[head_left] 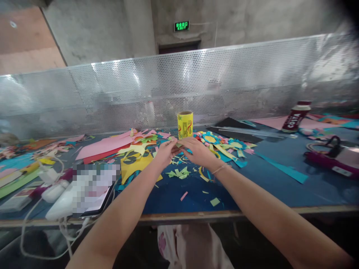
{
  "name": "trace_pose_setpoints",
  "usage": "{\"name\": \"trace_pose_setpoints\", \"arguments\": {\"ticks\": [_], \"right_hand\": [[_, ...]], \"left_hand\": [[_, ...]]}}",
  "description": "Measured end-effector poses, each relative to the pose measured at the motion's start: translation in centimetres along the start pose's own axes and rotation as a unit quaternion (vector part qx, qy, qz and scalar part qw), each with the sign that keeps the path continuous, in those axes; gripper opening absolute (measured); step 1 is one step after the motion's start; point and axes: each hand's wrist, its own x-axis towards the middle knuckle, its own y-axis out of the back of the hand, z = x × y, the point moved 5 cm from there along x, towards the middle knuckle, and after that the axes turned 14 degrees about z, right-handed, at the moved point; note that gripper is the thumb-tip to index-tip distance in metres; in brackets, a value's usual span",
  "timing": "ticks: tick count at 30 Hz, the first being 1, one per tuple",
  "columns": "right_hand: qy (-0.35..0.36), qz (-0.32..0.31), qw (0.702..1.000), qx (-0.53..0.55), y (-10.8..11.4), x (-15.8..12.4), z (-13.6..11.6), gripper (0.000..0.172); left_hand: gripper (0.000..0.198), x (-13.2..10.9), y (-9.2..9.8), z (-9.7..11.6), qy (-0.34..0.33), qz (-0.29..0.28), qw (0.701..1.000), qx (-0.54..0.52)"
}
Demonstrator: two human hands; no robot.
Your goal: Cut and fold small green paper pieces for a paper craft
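My left hand (pixel 165 152) and my right hand (pixel 196 150) meet over the middle of the blue table (pixel 174 190), fingertips pinched together on a small light green paper piece (pixel 177 144). Both hands are closed on it. Below them lies a heap of light green scraps (pixel 179 172). A yellow cut-out sheet (pixel 134 164) lies just left of my left hand. A paper flower of blue and yellow (pixel 211 139) lies beyond my right hand. A yellow roll (pixel 185 124) stands upright behind the hands.
Pink sheets (pixel 103 146) lie at the back left. A tablet (pixel 92 190) and white cables (pixel 53 186) sit at the front left. A dark bottle (pixel 296 116) stands at the back right, a pink device (pixel 333 158) at the right. A perforated metal screen (pixel 179 86) closes the table's far side.
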Motion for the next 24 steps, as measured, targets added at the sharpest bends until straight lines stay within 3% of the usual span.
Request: {"name": "trace_pose_setpoints", "arguments": {"ticks": [5, 8, 14, 24], "right_hand": [[-0.145, 0.088, 0.984, 0.052, 0.5, 0.1, 1.3, 0.025], [-0.198, 0.12, 0.972, 0.049, 0.7, 0.1, 2.2, 0.016], [-0.253, 0.056, 0.965, 0.043, -0.1, -0.2, 3.0, 0.024], [-0.249, 0.037, 0.964, 0.081, -0.4, -0.2, 2.6, 0.023]], "left_hand": [[0.012, 0.0, -0.1, -0.1, -0.021, 0.006, 0.998, 0.052], [0.016, 0.2, 0.0, 0.0, -0.059, 0.01, 0.995, 0.073], [0.017, 0.1, -0.1, 0.2, -0.104, -0.001, 0.989, 0.102], [0.026, 0.5, 0.1, 0.0, -0.124, -0.005, 0.983, 0.136]]}}
